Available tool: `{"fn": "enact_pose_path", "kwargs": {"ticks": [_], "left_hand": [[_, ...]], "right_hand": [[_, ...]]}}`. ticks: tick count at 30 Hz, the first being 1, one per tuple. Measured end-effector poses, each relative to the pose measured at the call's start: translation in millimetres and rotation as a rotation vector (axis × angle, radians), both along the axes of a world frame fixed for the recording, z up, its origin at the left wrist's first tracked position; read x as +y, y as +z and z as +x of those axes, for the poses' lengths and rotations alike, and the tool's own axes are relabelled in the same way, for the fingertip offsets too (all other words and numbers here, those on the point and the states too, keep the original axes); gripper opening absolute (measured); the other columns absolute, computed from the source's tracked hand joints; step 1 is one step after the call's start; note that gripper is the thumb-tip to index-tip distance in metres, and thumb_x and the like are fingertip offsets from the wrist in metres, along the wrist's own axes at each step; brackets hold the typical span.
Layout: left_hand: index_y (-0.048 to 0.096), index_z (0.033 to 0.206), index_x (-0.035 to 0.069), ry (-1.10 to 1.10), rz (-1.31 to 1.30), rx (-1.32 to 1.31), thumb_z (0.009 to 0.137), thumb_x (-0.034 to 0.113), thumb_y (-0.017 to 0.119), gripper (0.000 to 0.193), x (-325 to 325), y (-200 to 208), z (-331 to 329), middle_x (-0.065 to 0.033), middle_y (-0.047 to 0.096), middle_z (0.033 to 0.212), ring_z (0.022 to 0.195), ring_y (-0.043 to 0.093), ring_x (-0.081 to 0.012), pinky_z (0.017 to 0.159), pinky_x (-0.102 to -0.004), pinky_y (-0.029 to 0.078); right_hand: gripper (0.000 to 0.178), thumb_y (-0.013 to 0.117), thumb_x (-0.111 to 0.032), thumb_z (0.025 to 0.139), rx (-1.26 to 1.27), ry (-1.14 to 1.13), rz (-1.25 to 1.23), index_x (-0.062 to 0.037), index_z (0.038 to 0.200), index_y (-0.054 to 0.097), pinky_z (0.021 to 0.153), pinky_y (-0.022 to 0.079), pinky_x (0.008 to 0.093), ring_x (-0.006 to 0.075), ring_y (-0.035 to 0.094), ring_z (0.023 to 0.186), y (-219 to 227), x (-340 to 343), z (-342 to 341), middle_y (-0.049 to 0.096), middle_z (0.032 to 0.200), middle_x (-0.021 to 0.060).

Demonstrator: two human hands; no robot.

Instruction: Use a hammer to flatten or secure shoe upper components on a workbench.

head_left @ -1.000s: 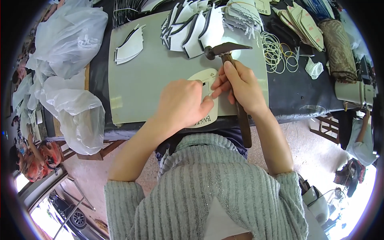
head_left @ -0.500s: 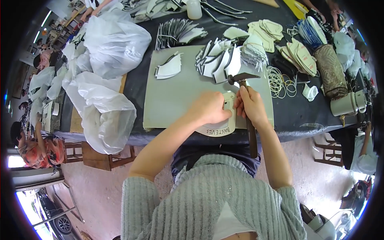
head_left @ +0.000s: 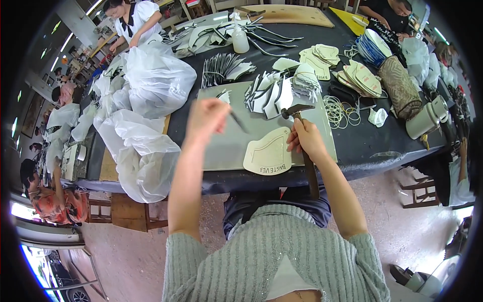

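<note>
My left hand (head_left: 207, 118), smeared by motion, is lifted over the left part of the grey board (head_left: 221, 153). A thin dark-edged piece (head_left: 238, 122) sticks out from its closed fingers, too blurred to make out fully. Behind this hand a small pile of white pieces (head_left: 226, 95) is partly hidden. My right hand (head_left: 308, 137) is wrapped round a hammer (head_left: 311, 168), its head up and its handle pointing toward me. Beside those fingers, a cream card template (head_left: 267, 151) with a drawn outline lies at the board's front edge.
White dark-edged pieces (head_left: 270, 95) lie in stacks at the board's back, with a dark bundle (head_left: 216, 70) beyond. Translucent plastic bags (head_left: 156, 75) crowd the left. Cord (head_left: 338, 111), card templates (head_left: 359, 78) and a patterned roll (head_left: 401, 90) lie right. Co-workers (head_left: 135, 22) sit around.
My left hand has left the card template and swung up and left with the dark-edged piece. The template now shows uncovered. My right hand still grips the hammer. The view has tilted upward.
</note>
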State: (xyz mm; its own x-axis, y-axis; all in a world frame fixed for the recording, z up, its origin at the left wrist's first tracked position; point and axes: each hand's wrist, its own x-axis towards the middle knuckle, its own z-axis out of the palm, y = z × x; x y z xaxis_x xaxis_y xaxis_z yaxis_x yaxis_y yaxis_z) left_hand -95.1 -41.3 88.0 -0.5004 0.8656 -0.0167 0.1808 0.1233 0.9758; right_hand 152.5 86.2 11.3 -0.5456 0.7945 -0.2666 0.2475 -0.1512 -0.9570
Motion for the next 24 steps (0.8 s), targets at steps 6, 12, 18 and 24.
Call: {"fn": "enact_pose_path", "kwargs": {"ticks": [6,12,18,24], "left_hand": [[0.072,0.089,-0.001,0.203,-0.453,1.072,0.079,0.031,0.065,0.035,62.4,12.7,-47.6,-0.0239,0.07,0.083,0.08,0.07,-0.0385,0.074,-0.0463,0.055],[0.073,0.09,0.007,0.384,-0.205,0.881,0.084,0.033,0.067,0.027,57.6,-71.8,-65.2,-0.0183,0.071,0.085,0.085,0.07,-0.0349,0.08,-0.0443,0.055],[0.048,0.136,0.002,0.313,-0.129,1.137,0.087,0.041,0.066,0.065,35.5,-93.7,-59.3,-0.0204,0.056,0.13,0.12,0.053,-0.037,0.096,-0.043,0.046],[0.065,0.105,0.005,0.017,0.205,0.718,0.085,0.025,0.07,0.029,86.2,-45.7,49.4,-0.0145,0.065,0.105,0.102,0.062,-0.0314,0.085,-0.0391,0.049]], "right_hand": [[0.036,0.041,-0.031,0.104,0.015,-0.006,0.014,0.0006,0.09,0.051,0.04,0.042,0.0271,0.0185,0.063,0.048,3.0,-1.0,3.6,0.063,0.069,0.0109],[0.038,0.042,-0.031,0.103,0.082,0.0,-0.016,0.0019,0.086,0.05,0.038,0.042,0.0282,0.0198,0.065,0.05,-7.5,-8.8,1.8,0.062,0.068,0.0116],[0.039,0.041,-0.031,0.103,0.065,0.006,0.018,0.0022,0.086,0.051,0.038,0.043,0.0286,0.02,0.064,0.048,-4.2,2.2,4.0,0.062,0.067,0.0118],[0.039,0.041,-0.03,0.104,0.093,-0.026,0.032,0.0029,0.086,0.052,0.039,0.045,0.0277,0.0194,0.065,0.049,-8.3,4.7,3.5,0.064,0.067,0.0121]]}}
